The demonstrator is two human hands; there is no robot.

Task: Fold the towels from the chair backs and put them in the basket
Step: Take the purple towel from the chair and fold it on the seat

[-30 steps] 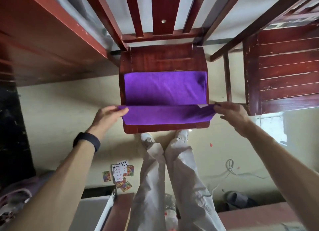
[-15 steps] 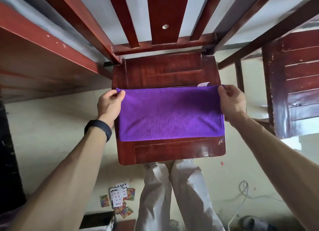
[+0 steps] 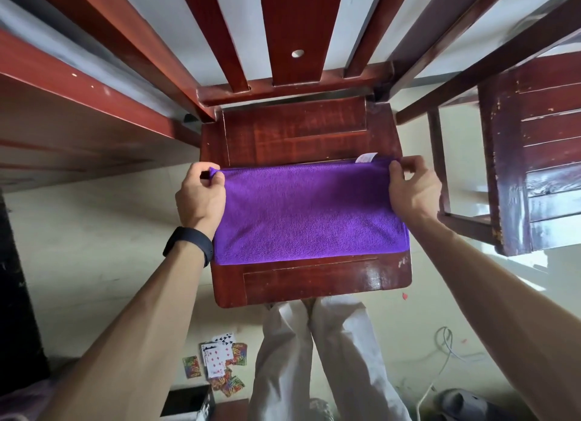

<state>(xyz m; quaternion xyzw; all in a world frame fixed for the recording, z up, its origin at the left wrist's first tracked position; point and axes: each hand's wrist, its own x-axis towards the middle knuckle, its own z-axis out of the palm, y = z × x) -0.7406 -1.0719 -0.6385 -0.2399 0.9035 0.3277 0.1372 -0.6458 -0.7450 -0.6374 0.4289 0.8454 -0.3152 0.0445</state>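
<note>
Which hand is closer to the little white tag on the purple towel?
The right hand. It pinches the purple towel at the far corner just beside the white tag. The left hand grips the opposite far corner, a whole towel-width from it.

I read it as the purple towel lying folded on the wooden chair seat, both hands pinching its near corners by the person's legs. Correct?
Not quite. The head view shows the left hand and right hand pinching the far corners, on the side of the chair back. The purple terry towel does lie folded on the reddish-brown wooden chair seat.
</note>
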